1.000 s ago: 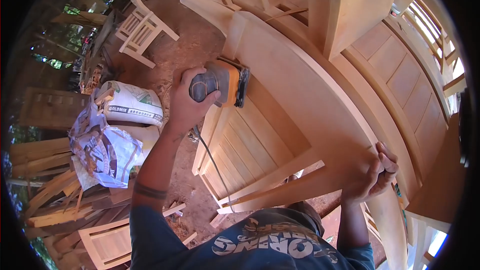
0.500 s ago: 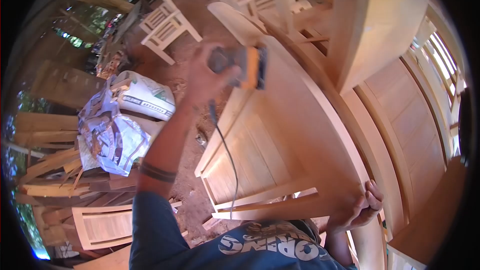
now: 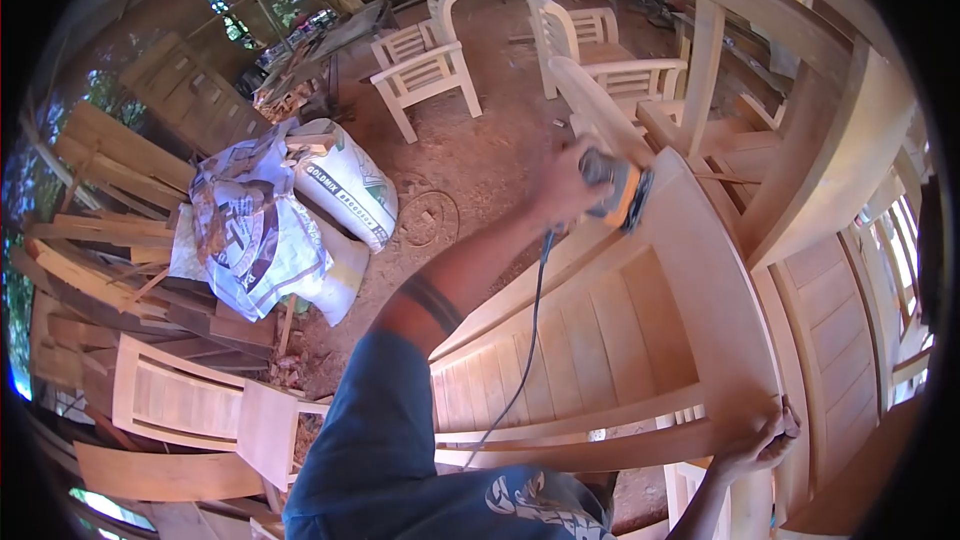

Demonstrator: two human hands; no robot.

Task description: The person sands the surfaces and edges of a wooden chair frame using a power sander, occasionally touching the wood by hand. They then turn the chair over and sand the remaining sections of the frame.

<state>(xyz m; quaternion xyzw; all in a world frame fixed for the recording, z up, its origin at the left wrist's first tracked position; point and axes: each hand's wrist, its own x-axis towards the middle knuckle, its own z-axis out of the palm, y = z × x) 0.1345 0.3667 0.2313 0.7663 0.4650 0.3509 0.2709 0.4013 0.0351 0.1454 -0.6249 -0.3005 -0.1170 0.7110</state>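
My left hand [image 3: 568, 180] is wrapped around an orange and black electric sander [image 3: 628, 192]. The sander is on the far part of a pale wooden panel frame [image 3: 715, 270], near its top corner; whether its pad touches the wood is hard to see. From the sander a dark cord [image 3: 530, 345] hangs down across the frame's slatted middle. At the near right corner my right hand [image 3: 765, 445] has its fingers curled at the frame's edge, gripping it.
White printed sacks [image 3: 255, 230] stand on the dirt floor at the left, beside stacked boards [image 3: 120, 280]. An unfinished wooden chair [image 3: 430, 70] stands farther off. More wooden furniture parts [image 3: 825, 330] crowd the right side.
The view has tilted up and turned, showing more of the workshop. My left hand with the sander is still at the panel's far end; my right hand keeps its hold on the near corner.
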